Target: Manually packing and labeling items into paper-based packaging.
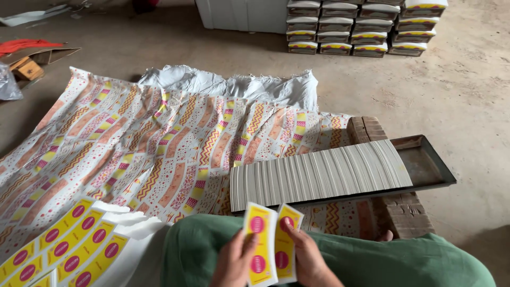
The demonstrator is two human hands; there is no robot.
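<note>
My left hand (234,263) and my right hand (311,260) hold a small fan of yellow labels with pink round marks (260,242) over my lap, which is covered in green cloth. The left hand grips the front label; the right thumb rests on the label behind it (287,239). Just beyond the hands a long fanned row of grey flat cards (319,175) lies in a dark metal tray (430,165). More yellow labels (64,244) lie spread in a row at the lower left on white paper.
A patterned printed sheet (133,143) covers the floor ahead, with a white sack (228,85) at its far edge. The tray rests on bricks (404,215). Stacked boxes (366,26) stand at the back right, an open carton (29,61) at the far left.
</note>
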